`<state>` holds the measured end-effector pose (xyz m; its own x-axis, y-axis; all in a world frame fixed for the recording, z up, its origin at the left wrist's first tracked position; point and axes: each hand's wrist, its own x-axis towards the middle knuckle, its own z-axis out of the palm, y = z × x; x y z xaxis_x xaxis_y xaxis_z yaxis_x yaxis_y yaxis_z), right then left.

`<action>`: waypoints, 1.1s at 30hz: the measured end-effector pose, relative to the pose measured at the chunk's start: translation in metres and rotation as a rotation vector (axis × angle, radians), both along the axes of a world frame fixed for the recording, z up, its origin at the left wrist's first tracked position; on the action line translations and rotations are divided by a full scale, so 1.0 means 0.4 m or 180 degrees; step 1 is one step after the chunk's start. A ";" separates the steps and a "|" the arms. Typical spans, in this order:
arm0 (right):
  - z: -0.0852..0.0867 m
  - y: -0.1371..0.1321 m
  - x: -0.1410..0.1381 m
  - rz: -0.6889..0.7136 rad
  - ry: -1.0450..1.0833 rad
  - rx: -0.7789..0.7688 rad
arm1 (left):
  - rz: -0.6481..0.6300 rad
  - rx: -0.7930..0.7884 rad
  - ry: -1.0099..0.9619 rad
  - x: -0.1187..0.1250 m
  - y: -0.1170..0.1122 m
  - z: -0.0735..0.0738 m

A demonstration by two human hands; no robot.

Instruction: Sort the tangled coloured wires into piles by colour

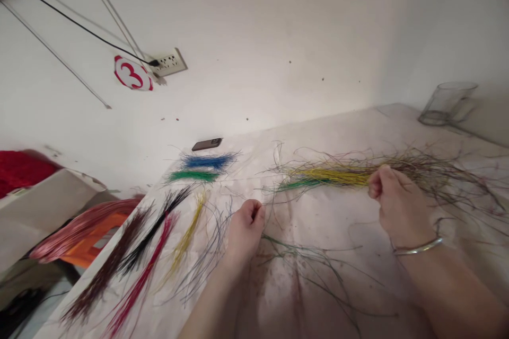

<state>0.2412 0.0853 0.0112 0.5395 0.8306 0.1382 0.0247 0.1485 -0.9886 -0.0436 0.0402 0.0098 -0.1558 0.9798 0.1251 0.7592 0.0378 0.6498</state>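
My left hand [246, 225] is closed above the table, between thin blue-grey wires [207, 254] and a few loose green wires [318, 254]. Whatever its curled fingers hold is hidden. Further right, my right hand [400, 201], with a bangle at the wrist, is closed in a pinch at a long mixed bundle of wires [433, 169]. Yellow wires [338, 176] run up to its fingertips, and green wires [306, 184] lie along their near side. Whether a single strand is between the fingertips is too blurred to see.
Sorted bundles lie on the left: blue wires [209, 161], green wires [193, 176], black wires [159, 228], red wires [143, 280], brown wires [107, 270] and yellow wires [189, 233]. A phone [207, 144] and a glass mug [445, 103] stand near the wall. Pink wires [91, 222] lie beyond the left edge.
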 end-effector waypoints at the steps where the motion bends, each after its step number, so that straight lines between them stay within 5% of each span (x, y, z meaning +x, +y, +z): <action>1: 0.000 0.007 0.004 -0.0086 0.0305 0.0118 | 0.0020 0.0003 -0.0008 0.001 0.001 -0.002; 5: -0.003 0.021 0.012 -0.0384 0.0791 0.0432 | -0.0236 -0.0093 0.0108 0.019 -0.001 -0.008; 10: -0.006 0.003 0.001 -0.0236 0.0132 0.0353 | -0.0774 -0.0215 0.0509 0.052 -0.005 -0.020; 13: -0.005 -0.011 -0.020 0.0418 -0.0950 0.0065 | -0.0884 -0.0167 0.0508 0.059 -0.002 -0.033; 15: -0.010 -0.018 -0.042 0.1253 -0.1732 0.0015 | -0.0814 -0.0109 0.0349 0.053 0.005 -0.038; 18: -0.033 -0.023 -0.076 0.2390 -0.2584 0.0169 | -0.0378 0.0143 0.0224 0.029 0.016 -0.033; 20: -0.054 -0.025 -0.091 0.2704 -0.2867 0.0129 | -0.0006 0.0241 0.0449 0.010 0.023 -0.025; 26: -0.076 -0.023 -0.095 0.2802 -0.3089 0.0056 | 0.0015 -0.0355 0.1377 0.001 0.024 -0.017; 33: -0.067 -0.027 -0.096 0.2798 -0.3094 0.0076 | -0.0240 -0.0677 0.1670 0.020 0.025 -0.024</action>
